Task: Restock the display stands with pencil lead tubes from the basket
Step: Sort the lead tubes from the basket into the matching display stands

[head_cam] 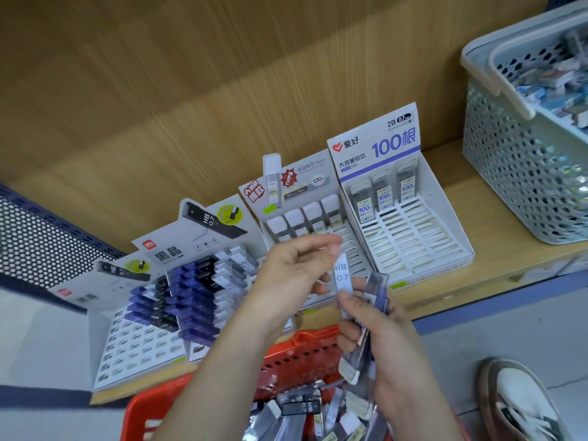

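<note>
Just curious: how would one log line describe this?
left hand: pinches HB 0.7 tube | right hand: grips tube bundle | red basket: below

Bright, even light; blurred, warped edges

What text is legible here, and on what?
"HB 0.7": raised clear plastic lead tube
"爱好", "2B 0.7", "100根": rightmost white cardboard display stand
"黑晶", "HB 0.7": grey cardboard display stand
"HB 0.7": black lead tube in red plastic basket
Other small print: too blurred.
</note>
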`<state>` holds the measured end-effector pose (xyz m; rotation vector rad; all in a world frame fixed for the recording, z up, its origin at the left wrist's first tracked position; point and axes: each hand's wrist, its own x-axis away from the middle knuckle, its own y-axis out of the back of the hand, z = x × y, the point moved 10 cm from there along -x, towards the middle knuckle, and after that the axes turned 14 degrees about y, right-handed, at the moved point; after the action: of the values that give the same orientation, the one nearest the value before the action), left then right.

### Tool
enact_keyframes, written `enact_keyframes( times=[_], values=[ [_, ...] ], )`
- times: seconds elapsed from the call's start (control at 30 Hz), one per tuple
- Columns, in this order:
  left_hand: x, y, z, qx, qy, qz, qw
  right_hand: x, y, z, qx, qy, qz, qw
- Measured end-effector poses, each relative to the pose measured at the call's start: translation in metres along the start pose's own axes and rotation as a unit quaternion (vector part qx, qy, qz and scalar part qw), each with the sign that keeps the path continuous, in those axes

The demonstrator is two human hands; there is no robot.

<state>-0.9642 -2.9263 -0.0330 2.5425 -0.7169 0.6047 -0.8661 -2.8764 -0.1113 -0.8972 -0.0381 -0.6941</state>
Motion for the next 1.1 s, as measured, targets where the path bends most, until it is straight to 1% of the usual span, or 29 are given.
enact_keyframes(
  times=[0.1,0.17,0.27,0.33,0.4,0.5,0.57,0.63,0.7,0.77,0.87,0.93,1.0,1.1],
  values=[
    [0.027,0.026,0.016,0.106,-0.011,-0.043,0.993,0.005,-0.016,0.002,0.018,0.005,0.049,0.999],
    [0.043,0.045,0.023,0.144,-0.016,-0.075,0.987,0.01,-0.024,0.0,0.005,-0.002,0.06,0.998],
    [0.066,0.061,0.036,0.137,-0.016,-0.107,0.985,0.015,-0.033,-0.005,-0.025,-0.006,0.054,0.998],
    [0.079,0.063,0.046,0.124,-0.008,-0.119,0.985,0.018,-0.037,-0.012,-0.038,-0.01,0.033,0.999],
    [0.091,0.066,0.057,0.139,-0.004,-0.131,0.982,0.021,-0.042,-0.021,-0.041,-0.021,0.02,0.999],
    [0.099,0.079,0.073,0.174,-0.005,-0.161,0.972,0.028,-0.049,-0.038,0.001,-0.045,0.03,0.999],
    [0.1,0.097,0.08,0.172,-0.009,-0.198,0.965,0.032,-0.052,-0.048,0.049,-0.061,0.046,0.996],
    [0.098,0.12,0.081,0.155,-0.014,-0.242,0.958,0.034,-0.054,-0.055,0.053,-0.08,0.047,0.994],
    [0.093,0.145,0.073,0.093,-0.025,-0.285,0.954,0.035,-0.057,-0.063,-0.02,-0.118,0.029,0.992],
    [0.082,0.165,0.056,-0.015,-0.046,-0.322,0.945,0.035,-0.057,-0.067,-0.098,-0.141,0.006,0.985],
    [0.059,0.173,0.03,-0.147,-0.081,-0.342,0.925,0.03,-0.053,-0.065,-0.162,-0.125,-0.023,0.979],
    [0.042,0.165,0.018,-0.238,-0.102,-0.339,0.904,0.029,-0.054,-0.062,-0.183,-0.111,-0.023,0.976],
    [0.027,0.153,0.01,-0.317,-0.129,-0.325,0.882,0.027,-0.05,-0.063,-0.176,-0.109,-0.031,0.978],
    [0.009,0.14,0.007,-0.39,-0.149,-0.3,0.858,0.026,-0.05,-0.066,-0.163,-0.114,-0.02,0.98]
  ],
)
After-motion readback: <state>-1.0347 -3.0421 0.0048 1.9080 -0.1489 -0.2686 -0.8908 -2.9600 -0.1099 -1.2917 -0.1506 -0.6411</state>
